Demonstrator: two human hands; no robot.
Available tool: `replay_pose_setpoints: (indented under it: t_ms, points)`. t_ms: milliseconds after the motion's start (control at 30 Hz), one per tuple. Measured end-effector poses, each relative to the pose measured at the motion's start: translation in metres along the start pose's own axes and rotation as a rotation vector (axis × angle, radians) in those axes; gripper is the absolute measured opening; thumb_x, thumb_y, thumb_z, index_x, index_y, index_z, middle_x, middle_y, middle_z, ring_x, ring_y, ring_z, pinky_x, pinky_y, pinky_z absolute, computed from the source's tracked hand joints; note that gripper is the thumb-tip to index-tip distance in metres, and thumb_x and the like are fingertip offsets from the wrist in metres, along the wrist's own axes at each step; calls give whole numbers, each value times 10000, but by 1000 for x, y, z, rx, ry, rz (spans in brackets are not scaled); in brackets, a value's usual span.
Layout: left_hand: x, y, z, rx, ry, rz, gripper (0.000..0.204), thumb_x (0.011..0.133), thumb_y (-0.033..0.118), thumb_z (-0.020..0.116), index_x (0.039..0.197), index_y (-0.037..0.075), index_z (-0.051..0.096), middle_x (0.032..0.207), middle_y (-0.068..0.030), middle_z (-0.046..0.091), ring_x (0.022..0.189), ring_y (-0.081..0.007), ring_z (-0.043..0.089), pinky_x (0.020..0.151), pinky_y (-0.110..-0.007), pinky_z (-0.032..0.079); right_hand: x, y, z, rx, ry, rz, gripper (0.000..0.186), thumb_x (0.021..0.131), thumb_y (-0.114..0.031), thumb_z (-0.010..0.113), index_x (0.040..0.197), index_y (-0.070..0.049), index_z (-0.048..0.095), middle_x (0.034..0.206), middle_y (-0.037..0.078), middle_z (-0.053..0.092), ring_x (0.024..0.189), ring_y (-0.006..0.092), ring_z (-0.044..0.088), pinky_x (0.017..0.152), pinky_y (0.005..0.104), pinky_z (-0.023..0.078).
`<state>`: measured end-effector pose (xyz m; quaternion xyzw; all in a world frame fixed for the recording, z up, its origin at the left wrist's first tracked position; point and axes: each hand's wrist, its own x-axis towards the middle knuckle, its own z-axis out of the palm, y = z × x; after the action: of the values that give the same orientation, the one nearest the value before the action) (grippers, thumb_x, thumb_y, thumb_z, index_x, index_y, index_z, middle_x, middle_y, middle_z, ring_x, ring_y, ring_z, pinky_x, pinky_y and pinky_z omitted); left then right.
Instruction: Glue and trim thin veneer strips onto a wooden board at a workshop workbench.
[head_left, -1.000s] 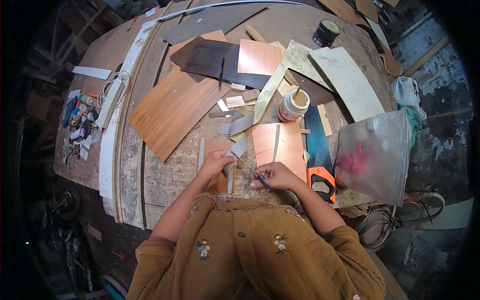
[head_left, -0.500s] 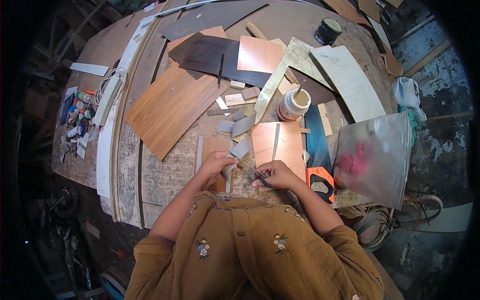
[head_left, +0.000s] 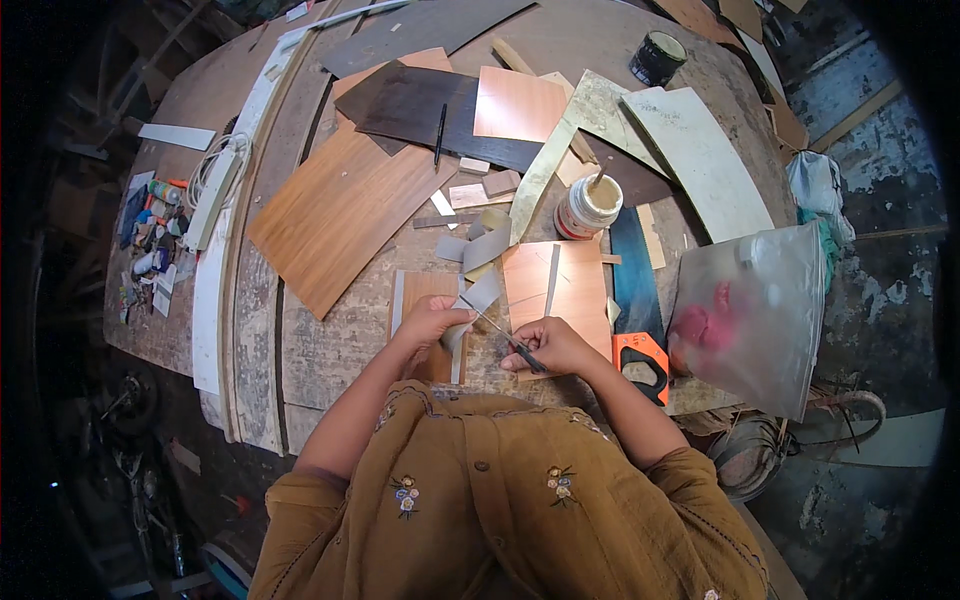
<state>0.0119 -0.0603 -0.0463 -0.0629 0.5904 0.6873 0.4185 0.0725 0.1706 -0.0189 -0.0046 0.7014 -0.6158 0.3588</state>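
My left hand [head_left: 432, 325] pinches a thin grey sheet [head_left: 479, 294], its lower part hanging below my fingers. Scissors [head_left: 520, 355] are in my right hand [head_left: 550, 345], their blades reaching up-left into the grey sheet by my left fingers. Under my left hand lies a small brown board [head_left: 412, 296] with grey strips on it. Beneath my right hand is a pale pink-orange board [head_left: 530, 275] bearing a narrow grey strip. Loose grey pieces [head_left: 485, 250] lie just above, beside an open jar [head_left: 588, 208] of cream paste with a stick in it.
An orange-handled saw [head_left: 642, 367] lies right of my right hand, beside a clear bag [head_left: 750, 310]. The worn bench [head_left: 340, 370] holds wood panels [head_left: 340, 220], a black tin [head_left: 657, 60], a black pen [head_left: 439, 135], a white rail [head_left: 211, 320] and small clutter [head_left: 150, 235] at far left.
The view has shifted slightly. My hands stay close in the same place, with only small movement of the grey sheet and scissors.
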Motion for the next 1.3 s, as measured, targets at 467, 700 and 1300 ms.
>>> replay_pose_setpoints:
  t_ms: [467, 700, 1300]
  points:
    - [6, -2, 9, 2, -38, 31, 110, 842, 108, 600, 896, 17, 630, 777, -34, 652, 681, -85, 591, 652, -207, 455, 5, -5, -7, -98, 28, 34, 345, 682, -319, 800, 686, -25, 619, 552, -41, 509, 511, 46, 403, 481, 228, 340]
    - [-9, 4, -7, -238, 92, 79, 139, 859, 105, 542, 954, 15, 590, 831, -52, 641, 721, -125, 609, 690, -246, 476, 22, -37, -27, -565, 471, -181, 353, 624, -289, 790, 848, -65, 634, 619, 58, 603, 542, 196, 576, 544, 316, 455]
    - [-43, 12, -31, -687, 111, 260, 436, 878, 12, 427, 1308, -6, 361, 1240, -190, 497, 1085, -357, 545, 909, -442, 472, 119, -153, -84, -1447, 761, -571, 244, 668, -132, 637, 903, -196, 651, 763, 110, 615, 791, 293, 581, 724, 391, 453]
